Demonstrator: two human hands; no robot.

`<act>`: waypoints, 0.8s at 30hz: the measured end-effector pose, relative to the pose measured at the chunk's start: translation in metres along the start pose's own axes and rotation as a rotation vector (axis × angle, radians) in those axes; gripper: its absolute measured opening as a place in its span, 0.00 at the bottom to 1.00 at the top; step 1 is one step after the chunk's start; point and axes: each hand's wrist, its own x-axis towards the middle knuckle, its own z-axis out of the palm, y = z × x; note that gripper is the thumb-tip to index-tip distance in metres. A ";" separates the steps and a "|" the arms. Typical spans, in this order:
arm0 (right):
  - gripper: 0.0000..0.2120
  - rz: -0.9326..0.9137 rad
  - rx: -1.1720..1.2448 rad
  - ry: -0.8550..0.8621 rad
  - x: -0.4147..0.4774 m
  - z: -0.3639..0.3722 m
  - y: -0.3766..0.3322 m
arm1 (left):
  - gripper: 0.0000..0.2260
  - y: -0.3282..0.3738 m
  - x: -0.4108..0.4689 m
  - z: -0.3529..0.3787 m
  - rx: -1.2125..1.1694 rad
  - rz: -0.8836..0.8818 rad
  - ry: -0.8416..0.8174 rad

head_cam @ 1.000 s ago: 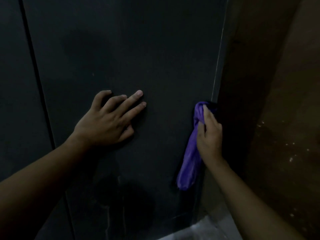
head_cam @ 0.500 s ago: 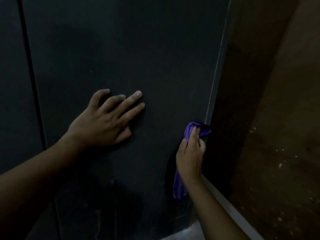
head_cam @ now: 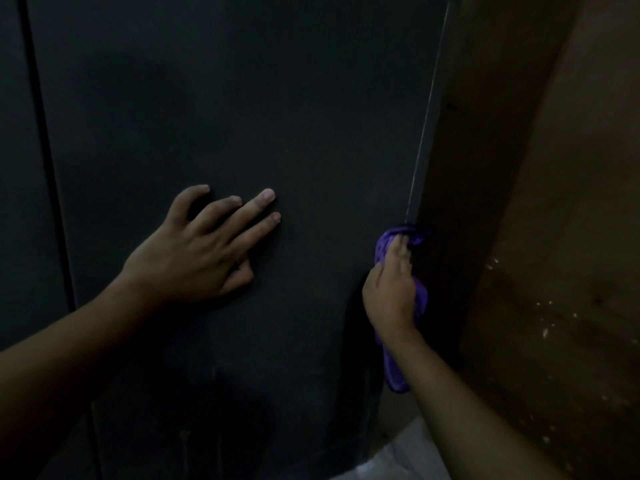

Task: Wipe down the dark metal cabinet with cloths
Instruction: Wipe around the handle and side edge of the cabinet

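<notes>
Purple cloth [head_cam: 384,249], dark grey cabinet [head_cam: 242,116], brown white-speckled wall [head_cam: 561,306].

Left hand [head_cam: 194,251] flat on the front of the cabinet [head_cam: 259,109], right hand [head_cam: 389,292] holding a cloth [head_cam: 393,374] against the cabinet's right edge, cloth end hanging below that hand, wall [head_cam: 571,220] right of the cabinet

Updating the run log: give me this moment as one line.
left hand: flat on cabinet front | right hand: grips purple cloth on right edge | stage: wiping edge

Bunched purple cloth [head_cam: 392,370] against the right edge of the upright dark metal cabinet [head_cam: 242,98]
</notes>
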 end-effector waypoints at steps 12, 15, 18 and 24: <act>0.29 0.103 0.201 -0.028 0.007 -0.008 -0.006 | 0.31 -0.001 -0.001 -0.002 0.005 -0.004 -0.019; 0.30 0.098 0.237 0.009 0.048 -0.030 -0.027 | 0.30 0.000 0.000 -0.001 -0.016 -0.003 0.000; 0.30 0.072 0.251 0.046 0.043 -0.034 -0.023 | 0.30 0.000 -0.001 -0.001 -0.042 -0.015 0.013; 0.30 0.010 0.191 -0.078 -0.021 -0.014 0.017 | 0.30 0.001 0.001 -0.001 -0.026 -0.024 0.041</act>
